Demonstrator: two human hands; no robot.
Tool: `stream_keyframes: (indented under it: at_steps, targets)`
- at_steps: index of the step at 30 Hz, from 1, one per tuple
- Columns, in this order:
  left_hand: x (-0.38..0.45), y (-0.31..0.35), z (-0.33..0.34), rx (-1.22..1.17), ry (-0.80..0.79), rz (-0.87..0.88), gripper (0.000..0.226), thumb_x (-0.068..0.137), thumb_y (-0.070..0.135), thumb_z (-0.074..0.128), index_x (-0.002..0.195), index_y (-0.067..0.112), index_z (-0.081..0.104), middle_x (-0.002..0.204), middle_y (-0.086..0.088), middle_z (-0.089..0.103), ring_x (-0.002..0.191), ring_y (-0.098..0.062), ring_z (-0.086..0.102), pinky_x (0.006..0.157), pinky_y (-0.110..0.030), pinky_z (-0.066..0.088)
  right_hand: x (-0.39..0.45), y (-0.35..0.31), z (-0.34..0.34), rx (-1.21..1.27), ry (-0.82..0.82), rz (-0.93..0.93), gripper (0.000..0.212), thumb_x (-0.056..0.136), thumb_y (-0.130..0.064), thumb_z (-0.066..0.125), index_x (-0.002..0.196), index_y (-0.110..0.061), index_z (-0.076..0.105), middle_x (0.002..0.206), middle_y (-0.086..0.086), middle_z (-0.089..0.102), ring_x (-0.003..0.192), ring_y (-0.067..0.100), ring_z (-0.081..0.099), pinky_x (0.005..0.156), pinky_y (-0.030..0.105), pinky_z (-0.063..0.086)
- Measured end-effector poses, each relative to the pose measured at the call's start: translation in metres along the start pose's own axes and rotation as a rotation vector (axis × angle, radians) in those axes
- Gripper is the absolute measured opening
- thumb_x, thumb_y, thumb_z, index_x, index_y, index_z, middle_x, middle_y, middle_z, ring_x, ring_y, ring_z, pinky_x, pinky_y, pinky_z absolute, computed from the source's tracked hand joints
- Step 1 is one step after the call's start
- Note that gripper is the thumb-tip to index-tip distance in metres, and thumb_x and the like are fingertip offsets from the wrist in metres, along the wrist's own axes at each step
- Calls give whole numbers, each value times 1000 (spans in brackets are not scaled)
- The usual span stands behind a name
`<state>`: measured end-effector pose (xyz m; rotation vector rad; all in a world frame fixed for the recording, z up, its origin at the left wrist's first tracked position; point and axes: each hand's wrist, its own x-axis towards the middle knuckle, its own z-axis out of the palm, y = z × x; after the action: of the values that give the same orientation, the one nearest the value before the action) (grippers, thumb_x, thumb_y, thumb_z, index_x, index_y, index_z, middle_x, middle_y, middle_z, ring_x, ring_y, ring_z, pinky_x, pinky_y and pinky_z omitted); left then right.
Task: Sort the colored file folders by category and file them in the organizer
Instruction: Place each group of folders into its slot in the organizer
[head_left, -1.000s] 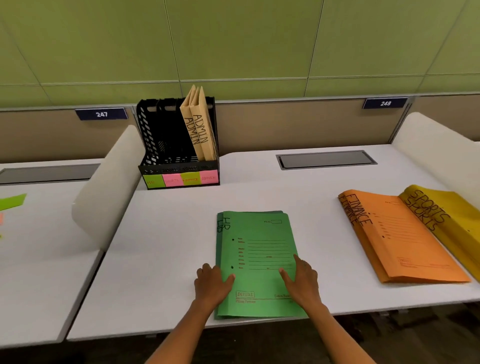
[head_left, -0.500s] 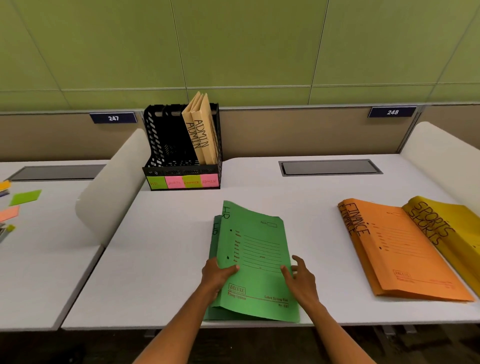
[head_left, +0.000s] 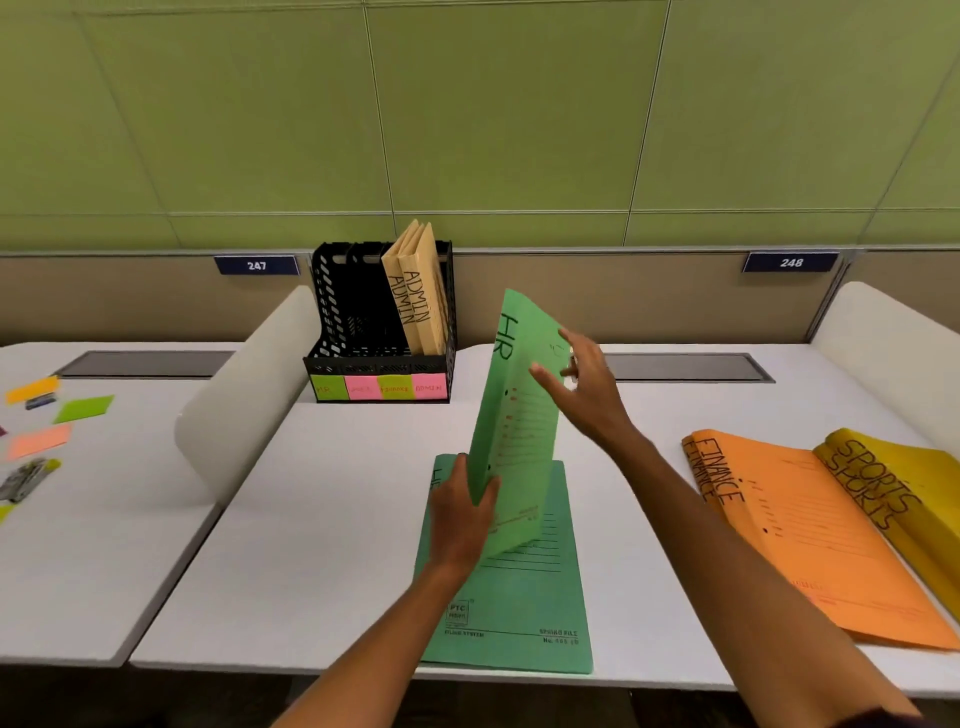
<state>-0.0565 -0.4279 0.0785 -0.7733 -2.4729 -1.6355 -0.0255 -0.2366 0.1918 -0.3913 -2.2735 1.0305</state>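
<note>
Hands (head_left: 524, 447) around upright green folder (head_left: 517, 410)

Left hand (head_left: 460, 512): fingers pinched closed, thumb opposing; right hand (head_left: 582, 387): raised higher, fingers spread, palm leftward; both forearms bare, extended.

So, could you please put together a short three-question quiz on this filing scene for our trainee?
1. True or false: the black organizer already holds the ADMIN folders.
2. Which hand has a grip on the raised HR folder's lower edge: A) left hand B) right hand?
3. What word is on the orange folder?

Key: 1 true; 2 A; 3 FINANCE.
</note>
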Motion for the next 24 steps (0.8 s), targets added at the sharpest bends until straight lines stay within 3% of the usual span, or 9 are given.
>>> stream_keyframes:
  at_steps: [4, 8, 12, 16, 19, 24]
  targets:
    - [1, 4, 4, 61, 50, 76, 12, 95, 26, 59, 96, 20, 49, 92, 4, 66, 71, -10, 67, 56, -24, 59, 35, -49, -16, -35, 23, -174, 73, 87, -52, 60, 147, -22, 32, 145, 5, 35, 100, 17, 55, 71, 30, 53]
    - [2, 5, 6, 103, 111, 111, 10, 98, 25, 55, 96, 17, 48, 92, -1, 64, 76, -17, 66, 60, -30, 60, 51, -69, -23, -87, 98, -298, 51, 86, -44, 66, 126, -13, 58, 120, 7, 57, 91, 21, 63, 68, 16, 48]
    - [4, 10, 6, 141, 198, 149, 9, 98, 20, 53, 96, 11, 50, 82, -4, 58, 70, -21, 58, 56, -38, 54, 53, -78, -20, -64, 159, -324, 45, 83, -38, 73, 117, -8, 65, 113, 8, 64, 86, 18, 66, 75, 26, 57]
    - [5, 14, 6, 165, 239, 168, 9, 98, 18, 51, 96, 9, 51, 77, -4, 53, 62, -20, 49, 52, -35, 46, 51, -83, -16, -61, 179, -344, 49, 79, -38, 76, 117, -8, 67, 113, 8, 69, 84, 14, 69, 76, 24, 58]
    - [3, 8, 6, 158, 244, 144, 11, 99, 17, 49, 101, 6, 52, 80, -5, 53, 64, -22, 51, 55, -37, 48, 55, -91, -19, -67, 106, -328, 45, 72, -42, 80, 102, -10, 68, 105, 6, 69, 79, 14, 69, 68, 26, 59]
    - [1, -6, -1, 166, 239, 117, 17, 100, 14, 46, 115, 5, 51, 93, -5, 58, 69, -21, 57, 58, -37, 53, 71, -109, -19, -184, -200, -297, 35, 73, -44, 78, 86, -21, 56, 87, -8, 58, 82, 16, 63, 63, 25, 52]
